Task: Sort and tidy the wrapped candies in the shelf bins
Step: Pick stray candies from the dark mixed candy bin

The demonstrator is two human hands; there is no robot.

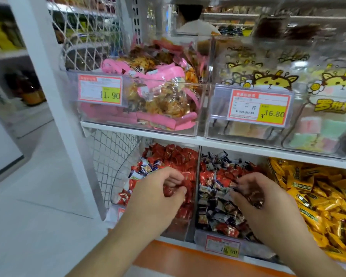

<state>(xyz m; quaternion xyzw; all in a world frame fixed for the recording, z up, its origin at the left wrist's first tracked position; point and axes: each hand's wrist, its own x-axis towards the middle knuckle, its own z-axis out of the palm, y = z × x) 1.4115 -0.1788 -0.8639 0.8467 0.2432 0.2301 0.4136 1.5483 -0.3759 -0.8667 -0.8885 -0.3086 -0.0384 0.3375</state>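
Two clear bins sit side by side on the lower shelf. The left bin [116,188] holds mostly red wrapped candies [174,154] with a few blue-and-white ones [146,166] mixed in at its left. The middle bin [198,234] holds dark blue wrapped candies [218,208] mixed with red ones [224,174]. My left hand [160,192] is over the left bin, fingers curled around red candies. My right hand [254,194] is in the middle bin, fingers closed on several dark-wrapped candies.
A bin of yellow wrapped candies [316,198] lies to the right. On the shelf above stand a bin of pink snack packs [148,90] and a bin of cat-printed bags [288,80], both with price tags. A white shelf post [54,100] stands left. A person [194,23] stands behind the shelves.
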